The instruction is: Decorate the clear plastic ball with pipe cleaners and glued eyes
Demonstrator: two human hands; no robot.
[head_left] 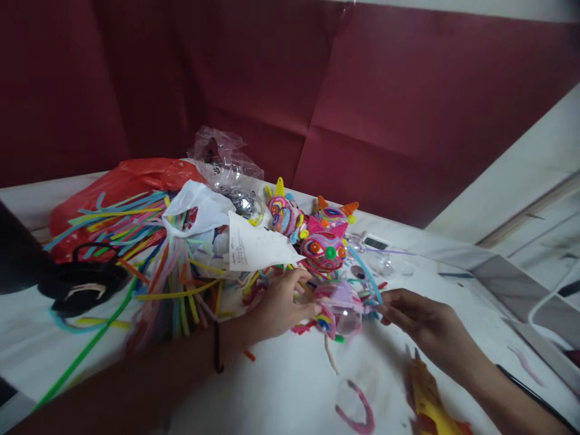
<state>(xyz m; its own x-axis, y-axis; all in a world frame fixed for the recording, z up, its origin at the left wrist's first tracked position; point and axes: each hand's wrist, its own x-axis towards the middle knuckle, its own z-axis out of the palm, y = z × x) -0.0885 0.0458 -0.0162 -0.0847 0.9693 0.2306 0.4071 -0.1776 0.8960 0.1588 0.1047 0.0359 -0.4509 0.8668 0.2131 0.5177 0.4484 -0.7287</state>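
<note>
A clear plastic ball (348,321), partly covered in pink and lilac fuzzy strips with a colourful eye patch, sits low over the white table. My left hand (283,305) is at its left side, thumb against the edge and fingers curled around it. On the other side, my right hand (419,317) pinches a light-blue pipe cleaner (366,273) that arcs upward beside the ball. Directly behind stands a finished-looking pink face ball (325,251) with orange eyes and a green nose. The fingertips of both hands are slightly blurred.
Many loose pipe cleaners (176,290) spread on the left, with a red plastic bag (122,181) behind. More decorated balls (285,214) stand along the wall. A white paper sheet (258,244) leans mid-table. A yellow tool (426,393) with pointed tips lies near my right wrist.
</note>
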